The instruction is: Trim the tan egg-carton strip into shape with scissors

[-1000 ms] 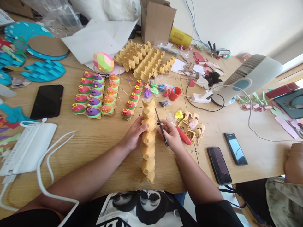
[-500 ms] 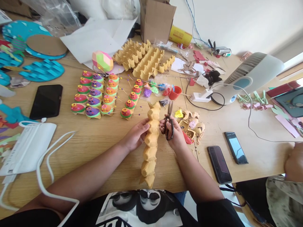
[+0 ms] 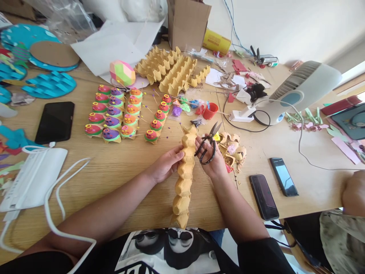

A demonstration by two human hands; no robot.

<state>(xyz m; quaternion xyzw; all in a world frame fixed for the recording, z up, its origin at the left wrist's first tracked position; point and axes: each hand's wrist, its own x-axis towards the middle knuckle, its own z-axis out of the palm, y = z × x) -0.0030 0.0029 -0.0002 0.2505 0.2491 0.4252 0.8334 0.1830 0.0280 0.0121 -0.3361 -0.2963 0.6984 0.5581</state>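
My left hand [image 3: 165, 165] grips the left side of a long yellow strip of egg carton [image 3: 184, 182] that runs from the table edge away from me. My right hand [image 3: 212, 161] holds black scissors [image 3: 209, 144] by the handles, blades parted and pointing up and right, just right of the strip's far end; its fingertips also touch the strip. Cut carton cups and scraps [image 3: 232, 146] lie right of that hand.
Rows of painted carton figures [image 3: 119, 114] stand ahead on the wooden table [image 3: 114, 167], with egg trays [image 3: 171, 70] and a cardboard box [image 3: 186, 23] behind. Phones lie left [image 3: 54, 121] and right [image 3: 264, 198]. A fan [image 3: 299, 91] and another person's arm [image 3: 353, 194] are at right.
My right hand lifted the scissors off the strip's edge and turned them upward and to the right, blades now apart. The strip's far end swung slightly right.
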